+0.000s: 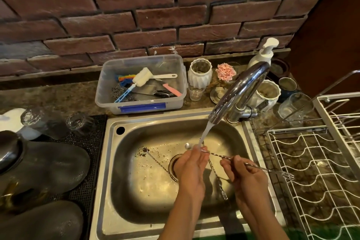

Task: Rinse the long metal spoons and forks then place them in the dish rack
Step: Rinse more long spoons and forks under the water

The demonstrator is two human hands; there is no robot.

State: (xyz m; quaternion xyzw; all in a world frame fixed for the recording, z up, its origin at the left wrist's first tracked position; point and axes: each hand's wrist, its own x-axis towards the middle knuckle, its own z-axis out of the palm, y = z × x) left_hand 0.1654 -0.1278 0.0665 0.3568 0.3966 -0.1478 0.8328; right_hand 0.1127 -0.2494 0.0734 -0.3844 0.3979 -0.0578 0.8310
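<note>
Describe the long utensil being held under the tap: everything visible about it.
The held utensil is a thin, shiny metal bar tool with a twisted stem, a small spoon bowl on one end and a fork on the other. It lies roughly level over the sink. The left hand holds its spoon end under the water stream; the right hand pinches mid-stem.

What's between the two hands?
In the head view, the twisted spoon bridges the gap from the left hand to the right hand; the sink lies below.
</note>
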